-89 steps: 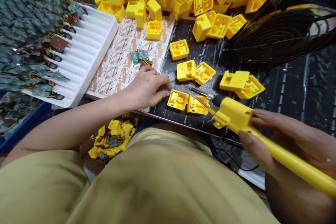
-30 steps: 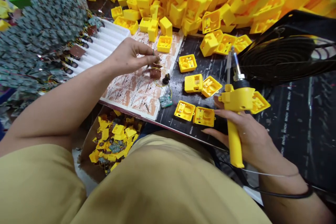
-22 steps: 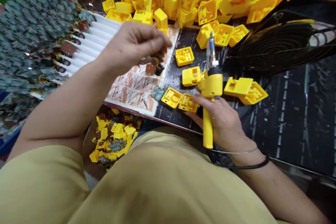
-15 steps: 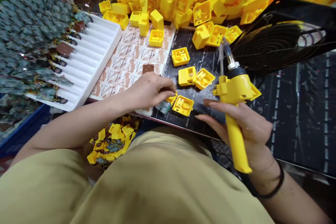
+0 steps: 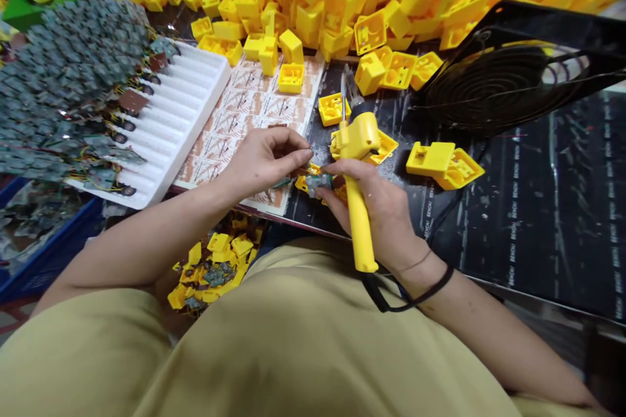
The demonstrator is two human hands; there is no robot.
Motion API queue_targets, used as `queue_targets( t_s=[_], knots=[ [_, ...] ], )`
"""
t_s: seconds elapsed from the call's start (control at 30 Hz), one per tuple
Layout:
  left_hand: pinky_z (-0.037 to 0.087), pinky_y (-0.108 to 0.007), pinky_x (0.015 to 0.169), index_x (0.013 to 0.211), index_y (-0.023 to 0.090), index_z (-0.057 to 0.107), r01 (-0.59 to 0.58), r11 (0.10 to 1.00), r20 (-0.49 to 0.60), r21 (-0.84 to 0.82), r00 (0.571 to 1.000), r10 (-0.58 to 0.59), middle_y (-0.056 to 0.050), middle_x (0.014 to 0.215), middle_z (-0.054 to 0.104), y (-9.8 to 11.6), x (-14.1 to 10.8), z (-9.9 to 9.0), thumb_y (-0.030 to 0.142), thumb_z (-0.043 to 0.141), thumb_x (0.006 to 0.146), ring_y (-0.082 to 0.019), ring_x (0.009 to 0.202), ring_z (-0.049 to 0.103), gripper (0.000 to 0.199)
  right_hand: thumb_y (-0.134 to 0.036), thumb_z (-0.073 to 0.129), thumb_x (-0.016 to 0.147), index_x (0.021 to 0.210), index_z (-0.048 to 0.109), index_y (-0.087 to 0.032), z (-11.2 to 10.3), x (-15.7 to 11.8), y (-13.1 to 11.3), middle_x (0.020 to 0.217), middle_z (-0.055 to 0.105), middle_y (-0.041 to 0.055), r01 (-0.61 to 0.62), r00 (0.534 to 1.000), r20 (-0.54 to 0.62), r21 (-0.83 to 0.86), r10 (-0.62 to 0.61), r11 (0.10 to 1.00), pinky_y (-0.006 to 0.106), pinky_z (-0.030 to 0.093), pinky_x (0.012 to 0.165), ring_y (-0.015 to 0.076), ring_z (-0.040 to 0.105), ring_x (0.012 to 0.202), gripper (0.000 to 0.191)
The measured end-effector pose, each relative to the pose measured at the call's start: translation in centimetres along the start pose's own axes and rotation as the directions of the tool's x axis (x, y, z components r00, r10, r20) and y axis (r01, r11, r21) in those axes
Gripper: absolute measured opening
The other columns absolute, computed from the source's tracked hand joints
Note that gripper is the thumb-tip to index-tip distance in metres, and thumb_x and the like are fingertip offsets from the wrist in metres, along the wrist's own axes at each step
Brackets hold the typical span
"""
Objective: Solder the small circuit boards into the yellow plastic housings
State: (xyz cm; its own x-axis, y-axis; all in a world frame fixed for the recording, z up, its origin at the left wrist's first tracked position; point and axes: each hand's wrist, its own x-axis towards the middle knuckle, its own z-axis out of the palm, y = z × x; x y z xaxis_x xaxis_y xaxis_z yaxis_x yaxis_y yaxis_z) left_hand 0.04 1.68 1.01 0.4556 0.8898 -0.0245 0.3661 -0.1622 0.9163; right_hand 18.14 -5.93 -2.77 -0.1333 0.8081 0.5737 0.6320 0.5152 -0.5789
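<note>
My right hand (image 5: 379, 202) is wrapped round a yellow soldering gun (image 5: 360, 221), its tip pointing up and away from me. The same hand's thumb and fingertip reach a small grey-green circuit board (image 5: 315, 186) at the table edge. My left hand (image 5: 267, 159) has thumb and forefinger pinched together just above that board; whatever is between them is too small to make out. Thin wires show below the pinch. A yellow plastic housing (image 5: 302, 184) lies under the board, partly hidden, and more yellow plastic is mostly covered by my right fingers.
Yellow housings (image 5: 313, 19) are heaped along the back. At left, a white ribbed foam tray (image 5: 183, 104) carries many wired circuit boards (image 5: 73, 71). A black fan (image 5: 508, 78) stands at back right. Two housings (image 5: 430, 159) sit right of my hand. Below the edge are more yellow parts (image 5: 220, 247).
My right hand has moved left with the soldering gun, up to the board near my left fingers. Two housings now show farther right. My left hand has shifted slightly left, still pinched.
</note>
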Motion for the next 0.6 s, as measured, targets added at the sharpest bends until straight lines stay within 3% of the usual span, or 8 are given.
queue_targets(
  t_s=[0.1,0.23,0.33,0.4,0.47,0.53,0.6],
  knots=[
    [0.055,-0.024,0.055,0.076,0.015,0.065,-0.018,0.996,-0.009,0.085,1.0,0.018,-0.001,0.065,0.067,-0.6,0.6,-2.0,0.034,0.067,0.078,-0.011,0.057,0.065,0.019,-0.019,0.067,0.085,0.111,0.051,-0.025,-0.1,0.1,-0.1,0.097,0.068,-0.0012,-0.072,0.997,-0.001,0.059,0.072,0.996,0.024,0.057,0.076,0.0122,0.068,0.08,0.031],
    [0.058,-0.032,0.063,0.087,0.014,0.067,0.031,0.985,-0.032,0.17,0.999,-0.026,-0.001,0.065,0.067,-1.8,2.8,-6.5,0.037,0.065,0.082,-0.015,0.061,0.067,0.024,-0.023,0.068,0.085,0.114,0.047,-0.024,-0.5,-0.2,0.3,0.097,0.069,-0.0012,-0.152,0.988,0.016,0.142,0.152,0.978,0.022,0.057,0.074,0.0112,0.068,0.078,0.036],
    [0.053,-0.038,0.086,0.094,0.017,0.069,0.026,0.876,-0.139,0.482,0.989,0.047,0.0,0.081,0.072,-2.2,3.6,-7.9,0.037,0.069,0.081,-0.018,0.086,0.067,0.024,-0.024,0.067,0.085,0.114,0.047,-0.024,-0.3,-0.4,0.4,0.095,0.07,-0.0018,-0.172,0.985,-0.011,0.144,0.175,0.975,0.022,0.056,0.072,0.0103,0.068,0.074,0.036],
    [0.042,-0.043,0.103,0.1,0.02,0.069,-0.054,0.725,-0.138,0.687,0.97,0.202,-0.001,0.108,0.072,-2.0,3.0,-7.0,0.036,0.068,0.083,-0.023,0.111,0.06,0.023,-0.023,0.068,0.084,0.114,0.048,-0.024,-0.1,-0.5,0.3,0.095,0.071,-0.0016,-0.17,0.984,-0.029,0.131,0.175,0.977,0.023,0.056,0.073,0.0108,0.068,0.075,0.036],
    [0.034,-0.049,0.109,0.101,0.022,0.07,-0.183,0.642,-0.018,0.745,0.956,0.294,-0.004,0.125,0.067,-1.6,1.8,-4.9,0.032,0.059,0.088,-0.027,0.123,0.054,0.02,-0.022,0.067,0.084,0.114,0.048,-0.024,0.0,-0.6,0.3,0.094,0.071,-0.0012,-0.165,0.984,-0.042,0.124,0.171,0.979,0.023,0.057,0.072,0.011,0.068,0.075,0.035],
    [0.032,-0.051,0.109,0.097,0.022,0.071,-0.298,0.687,0.111,0.663,0.947,0.303,-0.004,0.117,0.071,-1.3,0.5,-2.6,0.034,0.054,0.091,-0.026,0.119,0.058,0.022,-0.022,0.067,0.085,0.114,0.048,-0.024,0.1,-0.6,0.2,0.094,0.071,-0.0007,-0.16,0.985,-0.048,0.123,0.167,0.979,0.023,0.057,0.071,0.011,0.068,0.074,0.035],
    [0.034,-0.049,0.108,0.097,0.02,0.071,-0.305,0.817,0.128,0.49,0.952,0.278,-0.006,0.109,0.073,-1.2,-0.3,-0.6,0.036,0.054,0.091,-0.024,0.112,0.063,0.024,-0.023,0.067,0.085,0.113,0.048,-0.024,0.1,-0.7,0.1,0.094,0.07,-0.0001,-0.156,0.985,-0.049,0.128,0.164,0.979,0.023,0.057,0.071,0.011,0.069,0.074,0.034]
  ],
)
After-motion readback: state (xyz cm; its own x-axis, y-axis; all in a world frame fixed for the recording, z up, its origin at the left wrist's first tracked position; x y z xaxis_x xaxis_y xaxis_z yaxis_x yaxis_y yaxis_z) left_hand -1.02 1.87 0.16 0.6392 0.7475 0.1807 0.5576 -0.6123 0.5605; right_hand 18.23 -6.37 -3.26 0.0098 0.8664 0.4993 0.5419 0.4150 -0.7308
